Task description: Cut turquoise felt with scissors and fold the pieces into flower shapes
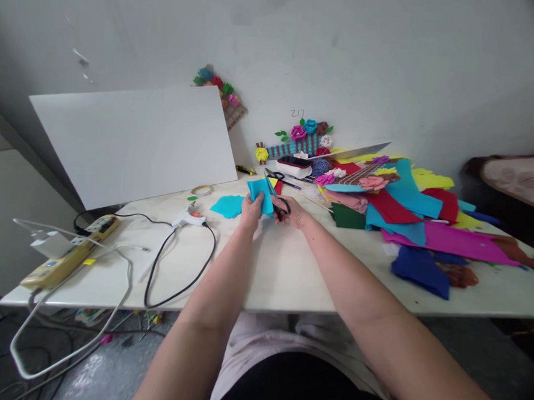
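Over the middle of the table, my left hand [250, 211] pinches a folded piece of turquoise crepe paper [259, 191]. My right hand [292, 210] grips a pair of scissors [283, 209] by dark handles, with the blades pointing up and left along the paper's right edge. Whether the blades are closed on the paper I cannot tell. Another turquoise paper piece [227, 206] lies flat on the table just left of my left hand. Behind my hands rests a second pair of scissors [276, 175] with dark handles.
A white glue gun [188, 217] with a looping black cord lies to the left, near a power strip [71, 251] and a tape ring [201, 190]. Colourful crepe paper [445, 238] is heaped on the right. A white board [139, 144] leans against the wall behind a phone [295, 162].
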The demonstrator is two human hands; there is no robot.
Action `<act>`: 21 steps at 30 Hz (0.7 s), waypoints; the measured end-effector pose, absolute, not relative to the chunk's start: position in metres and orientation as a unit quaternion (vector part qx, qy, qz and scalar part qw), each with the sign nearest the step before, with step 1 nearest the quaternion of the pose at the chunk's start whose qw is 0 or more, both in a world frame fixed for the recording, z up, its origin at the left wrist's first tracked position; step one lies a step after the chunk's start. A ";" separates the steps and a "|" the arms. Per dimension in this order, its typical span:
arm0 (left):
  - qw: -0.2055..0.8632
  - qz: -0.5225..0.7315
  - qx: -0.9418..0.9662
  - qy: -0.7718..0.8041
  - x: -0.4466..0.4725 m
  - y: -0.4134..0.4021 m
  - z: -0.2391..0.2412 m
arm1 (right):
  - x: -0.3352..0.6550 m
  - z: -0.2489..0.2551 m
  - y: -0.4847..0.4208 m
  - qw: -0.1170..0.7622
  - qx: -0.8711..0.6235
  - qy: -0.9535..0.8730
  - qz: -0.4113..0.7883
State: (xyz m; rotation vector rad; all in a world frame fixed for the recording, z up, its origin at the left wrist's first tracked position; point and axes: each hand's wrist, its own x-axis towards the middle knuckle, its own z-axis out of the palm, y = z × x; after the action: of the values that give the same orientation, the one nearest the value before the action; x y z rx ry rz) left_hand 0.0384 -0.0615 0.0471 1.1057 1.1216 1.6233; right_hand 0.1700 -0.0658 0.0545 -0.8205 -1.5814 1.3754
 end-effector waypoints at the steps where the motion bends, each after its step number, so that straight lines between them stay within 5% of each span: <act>1: 0.426 0.649 0.444 0.447 0.038 -0.062 0.047 | 0.170 0.055 -0.066 0.433 -0.329 -0.633 0.551; 21: 0.397 0.669 0.448 0.440 0.036 -0.058 0.043 | 0.166 0.054 -0.065 0.463 -0.348 -0.624 0.525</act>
State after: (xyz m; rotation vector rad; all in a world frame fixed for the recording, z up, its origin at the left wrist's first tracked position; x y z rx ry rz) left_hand 0.0365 -0.0576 0.0435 1.1357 1.1157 1.6935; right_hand 0.1664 -0.0655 0.0542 -0.8546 -1.5339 1.2895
